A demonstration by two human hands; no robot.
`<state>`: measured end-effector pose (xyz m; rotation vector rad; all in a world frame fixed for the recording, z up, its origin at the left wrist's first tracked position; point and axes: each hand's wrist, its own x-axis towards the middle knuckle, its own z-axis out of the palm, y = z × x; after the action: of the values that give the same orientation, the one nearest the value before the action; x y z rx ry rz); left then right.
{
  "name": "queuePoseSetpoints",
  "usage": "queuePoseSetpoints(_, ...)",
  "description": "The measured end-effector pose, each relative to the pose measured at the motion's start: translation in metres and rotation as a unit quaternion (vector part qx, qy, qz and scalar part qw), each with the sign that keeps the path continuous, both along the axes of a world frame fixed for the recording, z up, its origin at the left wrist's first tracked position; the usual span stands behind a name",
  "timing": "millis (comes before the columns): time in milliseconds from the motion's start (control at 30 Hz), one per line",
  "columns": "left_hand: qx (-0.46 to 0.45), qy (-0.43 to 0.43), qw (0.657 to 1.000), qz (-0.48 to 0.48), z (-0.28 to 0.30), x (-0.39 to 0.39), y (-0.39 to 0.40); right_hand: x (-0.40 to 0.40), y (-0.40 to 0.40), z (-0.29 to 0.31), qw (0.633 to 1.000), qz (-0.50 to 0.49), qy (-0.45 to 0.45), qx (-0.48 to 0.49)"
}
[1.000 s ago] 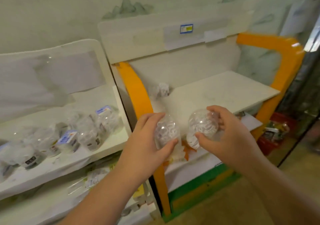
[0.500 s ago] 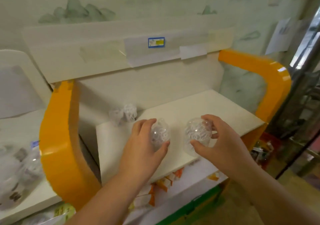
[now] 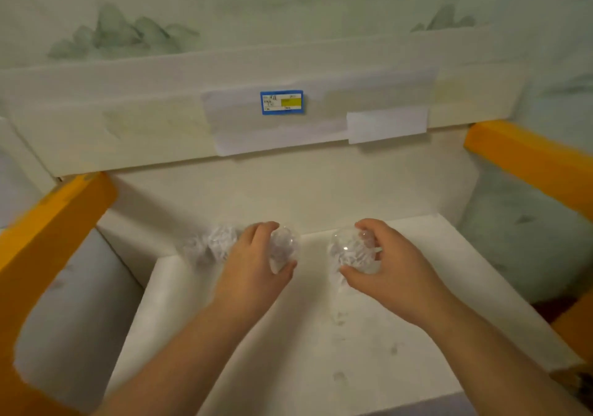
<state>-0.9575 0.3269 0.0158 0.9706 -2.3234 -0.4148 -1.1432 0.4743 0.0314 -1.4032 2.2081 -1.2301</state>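
Note:
My left hand (image 3: 252, 265) grips a clear plastic ball (image 3: 285, 246) filled with white shredded paper, fingers over its top and thumb underneath. My right hand (image 3: 388, 265) holds a second clear ball (image 3: 348, 252) of the same kind, fingers curled over it. Both balls are at the back of a white shelf (image 3: 288, 335), near its rear wall. Whether they touch the shelf surface is unclear. Two more such balls (image 3: 208, 245) sit blurred at the shelf's back left, right beside my left hand.
Orange frame bars run along the left (image 3: 48, 223) and right (image 3: 529, 159) of the shelf. A white board above carries a blue and yellow price label (image 3: 281, 102) and taped papers (image 3: 386, 125). The wall behind has a painted mountain pattern.
Both hands have carried their balls forward, from the shelf's front half to its back near the two resting balls. The camera has moved closer and looks more steeply down.

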Motion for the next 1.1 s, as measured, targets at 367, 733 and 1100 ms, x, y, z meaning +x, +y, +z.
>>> queuePoseSetpoints(367,0.028,-0.028,0.998,0.053,-0.025,-0.059,-0.052,-0.062,-0.040,-0.018,0.999,0.046,0.011,0.005)
queuePoseSetpoints(733,0.015,-0.022,0.997,0.068,-0.032,-0.042,-0.050,-0.060,-0.114,-0.037,0.996,0.073,0.039,0.022)
queuePoseSetpoints(1100,-0.045,0.004,0.994,0.099,-0.016,-0.009,-0.018,-0.048,-0.127,-0.044,0.994,0.079,0.076,0.000)
